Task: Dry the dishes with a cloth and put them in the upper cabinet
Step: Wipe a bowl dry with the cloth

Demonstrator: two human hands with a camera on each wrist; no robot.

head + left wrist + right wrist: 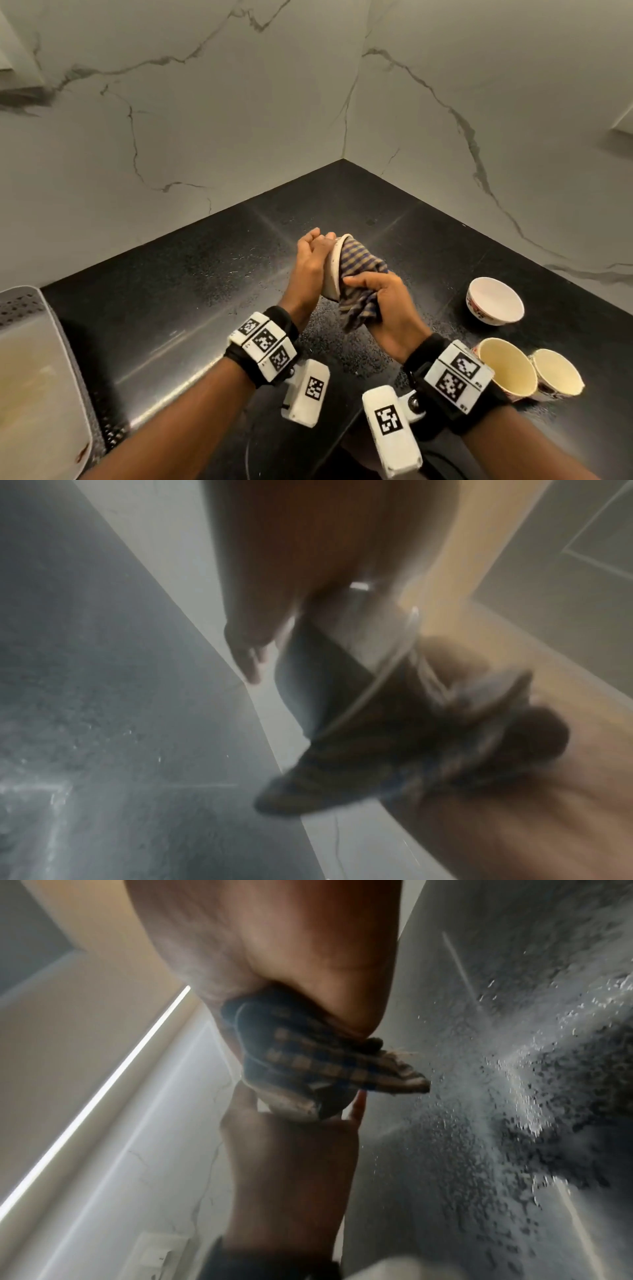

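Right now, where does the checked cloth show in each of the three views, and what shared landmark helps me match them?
Head: the checked cloth sits centre, stuffed into the tilted bowl, gripped by the right hand.
Left wrist: the cloth is lower right of centre, blurred, spilling from the bowl's rim.
Right wrist: the cloth is at centre, under the palm.
Shared landmark: the speckled black counter meeting the veined marble wall.

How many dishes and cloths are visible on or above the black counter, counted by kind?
Bowls: 4, one held in the left hand at, and three on the counter at and.
Checked cloth: 1, gripped by the right hand and pushed into the held bowl.
Total: 5.
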